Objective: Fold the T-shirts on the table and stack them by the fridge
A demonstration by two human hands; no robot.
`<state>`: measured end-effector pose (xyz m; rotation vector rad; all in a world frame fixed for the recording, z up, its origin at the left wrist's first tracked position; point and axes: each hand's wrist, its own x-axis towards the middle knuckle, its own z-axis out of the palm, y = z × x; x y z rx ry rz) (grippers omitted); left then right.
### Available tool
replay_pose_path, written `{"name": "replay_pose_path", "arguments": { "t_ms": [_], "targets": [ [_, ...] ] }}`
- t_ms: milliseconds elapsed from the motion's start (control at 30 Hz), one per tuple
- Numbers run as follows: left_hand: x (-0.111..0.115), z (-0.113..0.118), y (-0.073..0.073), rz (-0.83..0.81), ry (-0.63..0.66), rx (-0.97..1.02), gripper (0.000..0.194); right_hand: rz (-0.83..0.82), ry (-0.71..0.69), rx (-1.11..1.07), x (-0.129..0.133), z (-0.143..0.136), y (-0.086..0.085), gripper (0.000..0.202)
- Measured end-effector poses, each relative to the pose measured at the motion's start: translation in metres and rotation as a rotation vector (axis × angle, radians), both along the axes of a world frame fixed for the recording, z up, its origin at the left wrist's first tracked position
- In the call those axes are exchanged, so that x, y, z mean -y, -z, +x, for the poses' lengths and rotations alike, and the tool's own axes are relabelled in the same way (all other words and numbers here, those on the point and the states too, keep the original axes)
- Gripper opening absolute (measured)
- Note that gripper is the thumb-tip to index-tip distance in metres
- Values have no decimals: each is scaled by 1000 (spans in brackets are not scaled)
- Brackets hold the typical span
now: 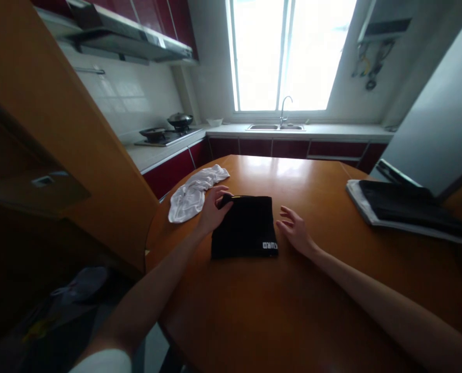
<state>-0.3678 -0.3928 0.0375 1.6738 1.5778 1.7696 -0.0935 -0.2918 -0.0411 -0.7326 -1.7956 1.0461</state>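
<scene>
A folded black garment point(246, 225) lies flat on the wooden table in front of me, roughly square, with white letters near its lower right corner. My left hand point(214, 210) is at its upper left corner, the thumb on top of the cloth and the fingers curled at the far edge, gripping it there. Just off the garment's right side, my right hand point(296, 230) hovers at or rests on the table, its fingers apart and holding nothing. A crumpled white cloth point(194, 194) lies left of the garment, beyond my left hand.
On the right of the round wooden table point(312, 300) is a stack of folded black and white cloth point(404, 207). Behind stand a counter with a sink point(275, 127) and a stove point(170, 137) with pans. A wooden cabinet panel point(86, 140) rises close on the left.
</scene>
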Motion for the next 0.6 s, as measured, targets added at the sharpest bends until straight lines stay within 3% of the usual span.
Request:
{"name": "replay_pose_path", "arguments": {
  "t_ms": [100,233,400,600],
  "targets": [
    [11,20,-19,175,8,-14,41,-153,-80,-95,-4,-2,-14,80],
    [19,45,-42,299,39,-25,43,-258,-233,-242,-2,9,-43,59],
    [8,73,-68,375,110,-43,40,-209,-75,-351,-5,46,-72,40],
    [-42,121,-83,395,201,-34,32,-45,164,-336,-31,118,-97,30]
  ]
}}
